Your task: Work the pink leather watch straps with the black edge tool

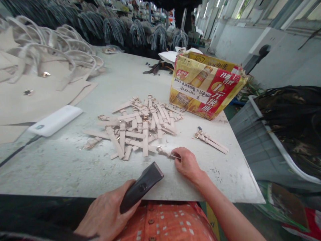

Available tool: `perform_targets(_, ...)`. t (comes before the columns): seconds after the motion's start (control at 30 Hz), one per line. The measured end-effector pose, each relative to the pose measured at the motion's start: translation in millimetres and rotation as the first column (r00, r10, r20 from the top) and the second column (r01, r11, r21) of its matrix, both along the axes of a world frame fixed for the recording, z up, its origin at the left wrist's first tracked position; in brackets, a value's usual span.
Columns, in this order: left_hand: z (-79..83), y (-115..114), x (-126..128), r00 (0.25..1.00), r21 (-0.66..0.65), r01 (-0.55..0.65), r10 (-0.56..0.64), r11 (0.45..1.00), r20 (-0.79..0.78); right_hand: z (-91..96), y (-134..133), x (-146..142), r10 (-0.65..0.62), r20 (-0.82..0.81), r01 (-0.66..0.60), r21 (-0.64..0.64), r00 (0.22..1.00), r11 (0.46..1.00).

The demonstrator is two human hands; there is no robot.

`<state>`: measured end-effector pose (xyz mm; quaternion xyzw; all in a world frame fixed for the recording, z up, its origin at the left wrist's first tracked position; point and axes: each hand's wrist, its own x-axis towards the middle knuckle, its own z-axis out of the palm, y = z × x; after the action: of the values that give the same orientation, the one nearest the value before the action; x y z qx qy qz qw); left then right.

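Note:
My left hand (110, 207) is wrapped round a black handheld clipper (142, 186), its flat head pointing up and to the right above the table's front edge. Between the fingers of my right hand (186, 163) is one end of a beige buckle strap (164, 151), whose metal buckle points left. Just beyond lies a loose heap of similar beige buckle straps (145, 125), overlapping in many directions. Off to the right, a small group of straps (212, 142) lies together on the table, apart from the heap.
A yellow and red cardboard box (208, 87) stands at the table's back right. Beige panels with looped handles (60, 63) cover the left side, beside a white device (56, 120) with a black cable. A grey bin (273, 144) of dark material stands right of the table (75, 174).

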<state>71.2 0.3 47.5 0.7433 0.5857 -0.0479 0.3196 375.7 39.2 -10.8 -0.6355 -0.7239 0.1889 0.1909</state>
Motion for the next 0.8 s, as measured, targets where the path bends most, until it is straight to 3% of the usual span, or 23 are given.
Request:
perform_targets(0.13, -1.2, 2, 2, 0.998, -0.104, 0.055, -0.056, 0.993, -0.004, -12.9, -48, 37, 0.037, -0.068, -0.025, 0.171, 0.997, 0.985)
perform_targets(0.27, -4.2, 5, 7, 0.996, -0.117, 0.084, -0.085, 0.990, -0.007, -2.0, -73, 39, 0.042, 0.037, -0.048, 0.182, 0.998, 0.982)
perform_targets(0.37, -5.6, 7, 10, 0.995, -0.120, 0.101, -0.100, 0.988, 0.014, 14.0, -67, 25, 0.054, 0.089, -0.066, 0.135, 0.995, 0.989)
perform_targets(0.5, -3.6, 6, 10, 0.996, -0.109, 0.092, -0.092, 0.990, 0.002, 25.9, -41, 6, 0.049, 0.093, -0.050, 0.007, 0.994, 0.999)
perform_targets(0.63, 1.0, 3, 8, 0.999, -0.083, 0.043, -0.043, 0.996, -0.005, 21.4, -20, -5, 0.042, 0.044, -0.038, -0.095, 0.998, 0.995)
perform_targets(0.8, 1.6, 3, 4, 1.000, -0.062, 0.018, -0.017, 0.998, 0.006, 4.4, -18, -9, 0.073, -0.018, -0.073, -0.038, 0.997, 0.997)
